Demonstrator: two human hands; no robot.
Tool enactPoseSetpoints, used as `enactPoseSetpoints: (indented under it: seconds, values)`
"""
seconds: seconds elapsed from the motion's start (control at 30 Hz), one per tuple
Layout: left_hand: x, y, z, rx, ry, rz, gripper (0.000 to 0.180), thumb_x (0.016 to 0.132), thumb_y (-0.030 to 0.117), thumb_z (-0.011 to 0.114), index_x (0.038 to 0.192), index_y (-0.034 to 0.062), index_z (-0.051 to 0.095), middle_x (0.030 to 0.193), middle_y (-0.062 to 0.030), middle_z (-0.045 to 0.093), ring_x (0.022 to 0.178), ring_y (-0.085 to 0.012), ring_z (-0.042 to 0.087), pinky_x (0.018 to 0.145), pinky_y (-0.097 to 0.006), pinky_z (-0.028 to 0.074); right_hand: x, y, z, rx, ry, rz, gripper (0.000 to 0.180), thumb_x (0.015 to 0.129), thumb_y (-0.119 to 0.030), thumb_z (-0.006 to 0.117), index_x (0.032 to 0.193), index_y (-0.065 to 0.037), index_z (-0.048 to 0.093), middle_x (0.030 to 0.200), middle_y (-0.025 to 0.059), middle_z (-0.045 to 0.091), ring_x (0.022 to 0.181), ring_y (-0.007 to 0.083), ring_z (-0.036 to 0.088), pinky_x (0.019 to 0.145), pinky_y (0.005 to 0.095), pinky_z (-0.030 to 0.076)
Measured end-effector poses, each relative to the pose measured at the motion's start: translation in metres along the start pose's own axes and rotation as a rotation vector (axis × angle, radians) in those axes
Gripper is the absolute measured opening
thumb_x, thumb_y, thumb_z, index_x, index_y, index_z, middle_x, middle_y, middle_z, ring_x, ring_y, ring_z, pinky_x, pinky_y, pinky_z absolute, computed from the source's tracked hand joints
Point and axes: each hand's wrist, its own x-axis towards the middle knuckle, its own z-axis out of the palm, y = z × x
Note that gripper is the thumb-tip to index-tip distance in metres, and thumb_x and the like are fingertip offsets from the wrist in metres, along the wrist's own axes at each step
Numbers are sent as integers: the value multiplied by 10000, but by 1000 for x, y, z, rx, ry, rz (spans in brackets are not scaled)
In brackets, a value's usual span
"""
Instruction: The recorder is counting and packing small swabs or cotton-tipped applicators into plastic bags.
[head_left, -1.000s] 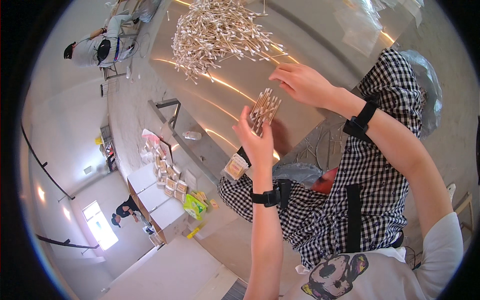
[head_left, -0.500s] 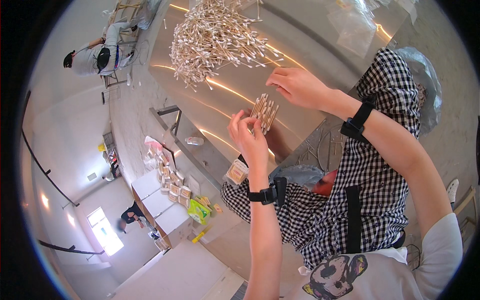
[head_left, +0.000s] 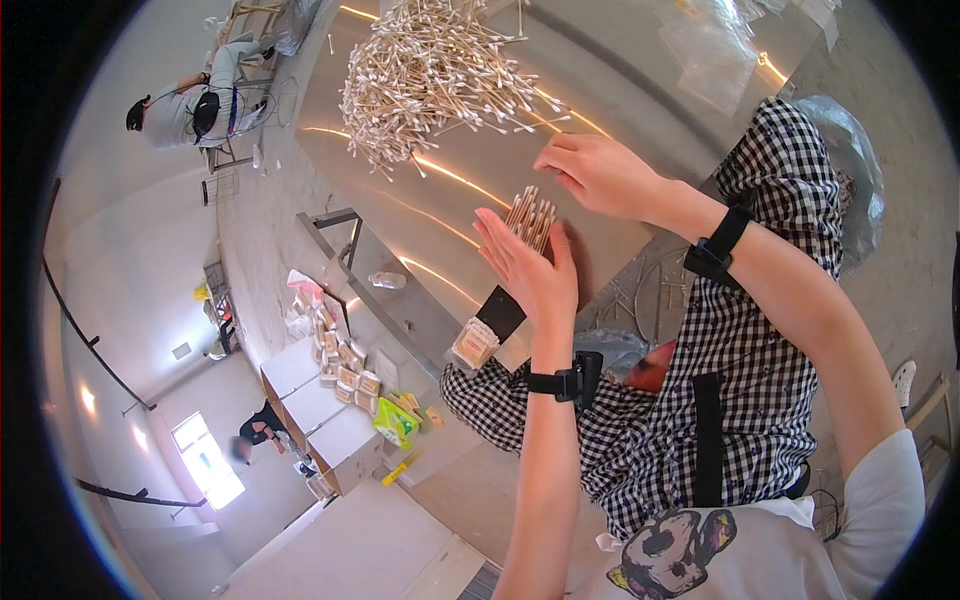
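A bundle of wooden cotton swabs (head_left: 531, 215) lies on the shiny metal tabletop (head_left: 440, 220), white tips pointing away from me. My left hand (head_left: 530, 265) is open over its near part, with straight fingers along the left side and the thumb apart on the right. The palm hides the bundle's lower ends. Just to the right and beyond, my right hand (head_left: 595, 172) hovers with fingers curled in to the thumb; whatever it may pinch is too small to make out. A large loose heap of cotton swabs (head_left: 425, 85) fills the far side.
By my left wrist sit a small packed box of swabs (head_left: 475, 343) and a black rectangular piece (head_left: 501, 312). Clear plastic bags (head_left: 710, 60) lie at the far right corner. Swab packs (head_left: 350, 375) and a green packet (head_left: 397, 424) rest on boxes at left. Other people are farther off.
My left hand has shifted right and opened from a pinch at the bundle's near end to straight fingers alongside it, uncovering the black piece. My right hand has barely moved.
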Motion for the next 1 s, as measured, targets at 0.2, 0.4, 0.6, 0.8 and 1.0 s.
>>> enactPoseSetpoints:
  seconds: [0.2, 0.4, 0.6, 0.8, 1.0]
  values:
    - [-11, 5, 13, 154, -146, 163, 884, 973, 488, 505, 1526, -83, 118, 1589, -275, 175, 1493, -395, 140, 1205, -507, 116, 1, -12, 2, 76, 0, 73, 172, 890, -82, 592, 1057, -49, 618, 1020, 122, 631, 997, 311, 628, 836, 413, 516]
    - [-10, 9, 10, 78, -178, 186, 818, 999, 458, 459, 1534, -63, 127, 1593, -260, 182, 1497, -384, 136, 1208, -506, 107, -3, -28, 20, 675, 185, 372, 267, 972, -208, 598, 1155, -14, 606, 1088, 127, 645, 1011, 230, 644, 870, 337, 510]
    - [-17, -2, -7, -547, 228, -279, 741, 1046, 473, 331, 1553, -12, 95, 1616, -193, 185, 1506, -324, 138, 1220, -465, 79, -10, -28, 19, 741, 275, 368, 381, 1032, -301, 525, 1285, -16, 546, 1238, 92, 611, 1139, 179, 588, 954, 312, 466]
    - [-22, -3, -4, -1132, 250, -337, 758, 1054, 501, 285, 1559, 15, -3, 1614, -192, 190, 1504, -303, 148, 1223, -444, 69, -15, -41, 28, 765, 366, 399, 414, 1056, -339, 466, 1298, -8, 533, 1264, 66, 591, 1193, 147, 533, 1005, 289, 409]
    - [-15, 1, -1, -1229, 334, -344, 745, 1056, 491, 284, 1555, 3, 22, 1593, -227, 222, 1500, -323, 156, 1222, -458, 74, -16, -33, 28, 733, 355, 322, 427, 1061, -323, 450, 1331, 3, 506, 1293, 101, 580, 1212, 165, 526, 1021, 307, 404]
